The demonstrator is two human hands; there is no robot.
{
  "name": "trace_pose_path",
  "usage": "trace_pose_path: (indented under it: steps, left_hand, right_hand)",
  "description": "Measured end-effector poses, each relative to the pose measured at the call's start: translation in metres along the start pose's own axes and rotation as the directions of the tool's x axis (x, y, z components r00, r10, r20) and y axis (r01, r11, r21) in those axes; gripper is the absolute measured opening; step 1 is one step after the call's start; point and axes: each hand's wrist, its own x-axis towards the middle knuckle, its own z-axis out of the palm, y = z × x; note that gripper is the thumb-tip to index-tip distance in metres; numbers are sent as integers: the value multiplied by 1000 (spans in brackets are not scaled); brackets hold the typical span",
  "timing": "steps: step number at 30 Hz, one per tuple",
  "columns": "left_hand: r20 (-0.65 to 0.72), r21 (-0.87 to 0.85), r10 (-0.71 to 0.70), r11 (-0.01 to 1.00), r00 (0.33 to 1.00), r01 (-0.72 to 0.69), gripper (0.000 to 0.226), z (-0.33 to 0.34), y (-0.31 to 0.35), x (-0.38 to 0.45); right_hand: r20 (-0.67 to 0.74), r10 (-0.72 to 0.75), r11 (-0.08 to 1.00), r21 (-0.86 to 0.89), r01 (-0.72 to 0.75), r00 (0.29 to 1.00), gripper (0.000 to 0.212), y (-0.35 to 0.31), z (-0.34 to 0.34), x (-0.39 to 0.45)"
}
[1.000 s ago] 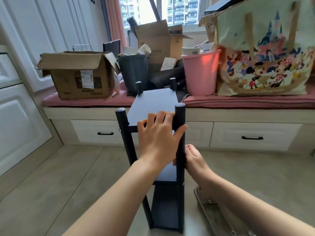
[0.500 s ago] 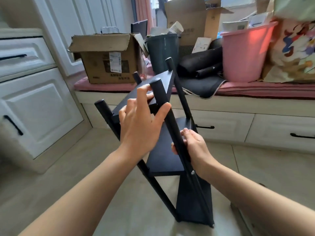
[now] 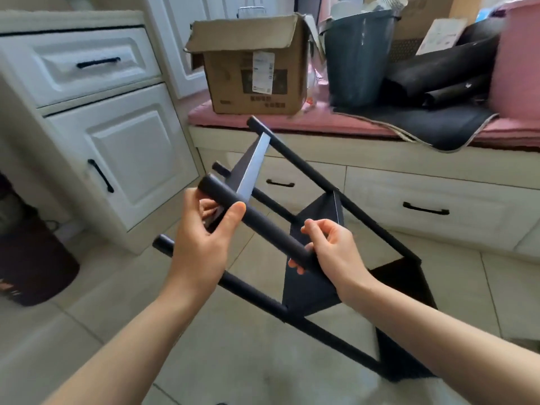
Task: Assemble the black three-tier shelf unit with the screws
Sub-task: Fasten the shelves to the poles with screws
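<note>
My left hand (image 3: 201, 244) grips the near post (image 3: 257, 222) of the black three-tier shelf unit (image 3: 309, 276), tilted steeply leftward. My right hand (image 3: 336, 252) curls round that post lower down.

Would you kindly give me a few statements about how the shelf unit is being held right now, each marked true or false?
1. The shelf unit stands upright on the floor. False: it is tilted over to the left.
2. The left hand grips the nearest post near its top end. True.
3. The right hand holds a screwdriver. False: it holds the same post lower down.
4. A cardboard box sits on the pink cushion. True.
</note>
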Motion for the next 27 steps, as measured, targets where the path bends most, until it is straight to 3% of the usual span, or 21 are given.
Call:
trace_pose_path:
  steps: [5,10,18,27]
  left_hand:
    - [-87,-70,-211,976,974,206,21,-55,-84,-37]
    - [-143,-182,-385,916,912,358,37,-87,-153,-70]
    - [-169,-344,-560,805,811,484,48,-100,-231,-110]
    - [-147,-436,-639,727,755,530,42,-91,-284,-130]
  right_hand:
    - [108,81,994,-84,-72,991,20,38,56,4]
    - [162,159,973,-190,-127,974,20,77,103,2]
    - [194,229,929,-335,-155,954,19,128,135,1]
    - [232,253,891,-433,-133,939,17,164,142,10]
